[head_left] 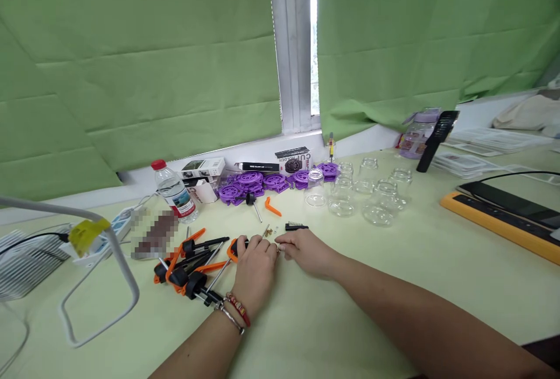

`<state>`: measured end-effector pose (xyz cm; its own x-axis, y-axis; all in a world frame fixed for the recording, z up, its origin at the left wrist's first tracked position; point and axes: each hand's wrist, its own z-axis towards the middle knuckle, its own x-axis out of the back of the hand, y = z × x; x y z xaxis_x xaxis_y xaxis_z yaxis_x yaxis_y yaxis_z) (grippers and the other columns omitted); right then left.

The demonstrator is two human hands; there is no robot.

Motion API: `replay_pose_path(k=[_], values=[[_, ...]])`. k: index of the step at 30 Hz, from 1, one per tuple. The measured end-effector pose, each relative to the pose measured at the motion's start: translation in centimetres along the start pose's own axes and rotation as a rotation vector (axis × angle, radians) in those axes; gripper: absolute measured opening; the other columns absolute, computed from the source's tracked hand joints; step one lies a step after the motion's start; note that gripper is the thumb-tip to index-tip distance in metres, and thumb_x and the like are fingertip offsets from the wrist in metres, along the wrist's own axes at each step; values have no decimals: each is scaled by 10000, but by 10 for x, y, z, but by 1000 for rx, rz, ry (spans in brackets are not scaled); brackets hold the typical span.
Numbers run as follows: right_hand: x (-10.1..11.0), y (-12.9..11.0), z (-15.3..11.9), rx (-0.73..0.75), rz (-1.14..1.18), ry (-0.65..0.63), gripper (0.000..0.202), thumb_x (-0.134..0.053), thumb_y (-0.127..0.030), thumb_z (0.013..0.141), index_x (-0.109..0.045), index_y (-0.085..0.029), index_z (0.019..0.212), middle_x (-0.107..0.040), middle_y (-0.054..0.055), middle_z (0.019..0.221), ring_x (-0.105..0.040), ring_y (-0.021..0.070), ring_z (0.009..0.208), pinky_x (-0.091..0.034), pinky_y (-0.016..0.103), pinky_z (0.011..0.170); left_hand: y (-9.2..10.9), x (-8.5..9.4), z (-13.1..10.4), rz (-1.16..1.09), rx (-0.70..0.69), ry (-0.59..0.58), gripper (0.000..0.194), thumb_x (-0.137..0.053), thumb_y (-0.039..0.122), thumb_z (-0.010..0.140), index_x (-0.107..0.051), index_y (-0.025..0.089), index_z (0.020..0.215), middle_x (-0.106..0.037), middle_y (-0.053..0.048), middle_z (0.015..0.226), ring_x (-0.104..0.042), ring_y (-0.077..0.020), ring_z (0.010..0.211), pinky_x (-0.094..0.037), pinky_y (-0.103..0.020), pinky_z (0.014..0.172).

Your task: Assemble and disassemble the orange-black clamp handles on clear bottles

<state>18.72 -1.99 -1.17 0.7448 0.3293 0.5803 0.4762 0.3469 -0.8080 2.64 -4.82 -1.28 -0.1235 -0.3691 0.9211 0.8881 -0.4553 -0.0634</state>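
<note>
Left of the frame's centre, a pile [195, 283] of matte black caps, orange handles and shiny metal rods is lying, several pieces apparently joined already. At lower centre, a black-and-orange part [233, 249], seemingly unfinished, is sitting in the left hand's [257, 262] curled grasp. Tiny brass fittings [269, 232] are lying loose beyond; the right hand's [308, 252] fingertips are working alongside, their hold indiscernible. Rightward, rounded glass jars [378, 213] are standing uncapped.
</note>
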Motion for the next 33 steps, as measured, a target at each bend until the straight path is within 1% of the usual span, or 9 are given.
replay_pose_path(k=[2,4,7,9,14,18,21,26,33], values=[[-6,2,2,-45,138,-57,254,-414,-219,851,-656,-164,796,-598,10,686,-531,107,592,-414,221,597,0,0,0,-3,-13,-5,210,-423,120,850,-608,207,803,-622,-36,789,-486,-214,886,-259,-457,899],[-8,5,6,-140,279,-80,207,-451,-201,823,-643,-152,761,-563,-6,647,-488,80,525,-387,201,524,1,1,0,-5,-4,-3,196,-435,119,844,-605,205,798,-621,-37,794,-488,-215,893,-257,-461,910],[0,10,14,-323,459,-79,160,-491,-181,797,-630,-138,862,-533,-20,604,-466,66,471,-356,190,454,3,4,1,-10,32,24,139,-466,171,845,-601,198,866,-625,-55,872,-488,-229,925,-270,-463,904],[10,12,20,-387,527,-31,217,-486,-149,792,-611,-124,968,-523,-29,577,-460,63,440,-341,189,426,4,6,1,-16,49,47,158,-472,195,848,-590,194,952,-623,-66,943,-486,-237,959,-272,-466,908],[39,14,43,-435,579,89,279,-465,-77,779,-583,-109,1030,-509,-35,537,-472,64,407,-313,187,390,5,9,-1,-20,44,67,196,-427,178,866,-580,192,989,-625,-67,985,-491,-237,984,-266,-473,923],[47,25,68,-460,530,203,241,-522,-63,737,-585,-100,966,-544,-15,558,-524,80,440,-301,181,377,4,9,-4,-21,20,74,195,-420,153,861,-585,190,958,-631,-69,949,-495,-240,967,-278,-479,912],[44,39,81,-460,497,278,205,-578,-72,703,-606,-104,903,-601,14,607,-519,73,464,-315,173,392,3,11,-4,-37,22,86,186,-427,141,855,-584,189,942,-630,-66,932,-497,-236,954,-282,-482,911],[33,60,85,-402,491,343,198,-627,-112,685,-627,-128,882,-658,37,676,-583,103,605,-430,187,523,3,12,-4,-52,23,66,173,-428,138,854,-585,186,911,-628,-58,905,-501,-233,936,-279,-491,912],[25,63,76,-337,507,339,217,-688,-122,635,-621,-133,841,-649,29,669,-609,124,640,-468,224,598,3,12,-2,-76,9,39,174,-427,153,858,-583,187,928,-626,-59,918,-497,-234,945,-254,-511,933]])
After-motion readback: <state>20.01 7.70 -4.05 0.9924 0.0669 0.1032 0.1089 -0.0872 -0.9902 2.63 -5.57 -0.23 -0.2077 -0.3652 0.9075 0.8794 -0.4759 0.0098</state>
